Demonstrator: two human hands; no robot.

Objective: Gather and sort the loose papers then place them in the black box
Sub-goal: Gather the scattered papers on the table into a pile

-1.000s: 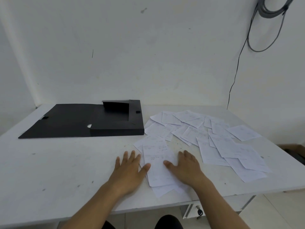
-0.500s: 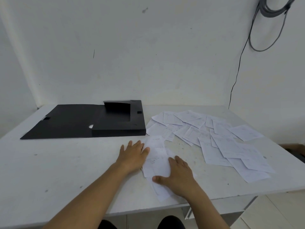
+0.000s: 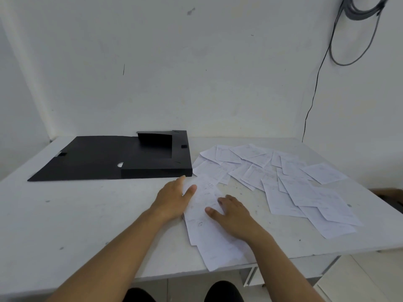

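Both hands are pressing flat, fingers straight, gripping nothing. Left hand point(image 3: 174, 198) has slid forward along the left edge of the small stack point(image 3: 207, 221), fingertips now nearly at the black box point(image 3: 152, 158); right hand point(image 3: 234, 214) has moved onto the stack's top. Judgement: edges are being squared, gathering barely begun. Most loose papers point(image 3: 283, 182) are still lying spread on the table point(image 3: 65, 214), right of the open box. Print is too faint to read.
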